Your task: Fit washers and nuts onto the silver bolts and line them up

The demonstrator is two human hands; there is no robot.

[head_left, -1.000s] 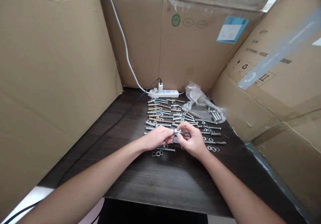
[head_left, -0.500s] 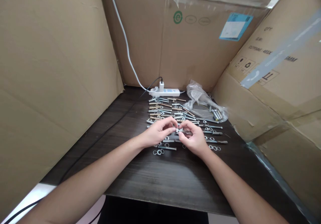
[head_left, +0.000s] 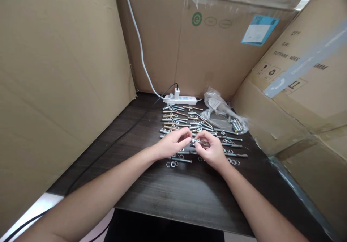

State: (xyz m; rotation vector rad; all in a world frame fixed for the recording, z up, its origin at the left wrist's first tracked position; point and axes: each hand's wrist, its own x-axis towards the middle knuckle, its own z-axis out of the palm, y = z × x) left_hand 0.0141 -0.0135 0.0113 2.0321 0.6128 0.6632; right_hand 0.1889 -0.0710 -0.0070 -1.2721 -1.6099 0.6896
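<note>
My left hand pinches a small silver nut between thumb and fingertips. Close against it, my right hand is closed round a metal bolt, whose end points left at the nut. The fingers cover much of both pieces, so I cannot tell how far the nut sits on the thread. Beneath and around both hands lie rows of bolts, sleeves, nuts and washers. Nearest to me are a bolt and several washers.
A white power strip with a plugged-in charger stands at the back. To its right is a clear plastic bag with metal parts. A black cable crosses the dark table. Cardboard walls enclose the left, back and right.
The whole view has shifted slightly. My hands stay together over the rows, and the nut between the fingertips shows a little more clearly.
</note>
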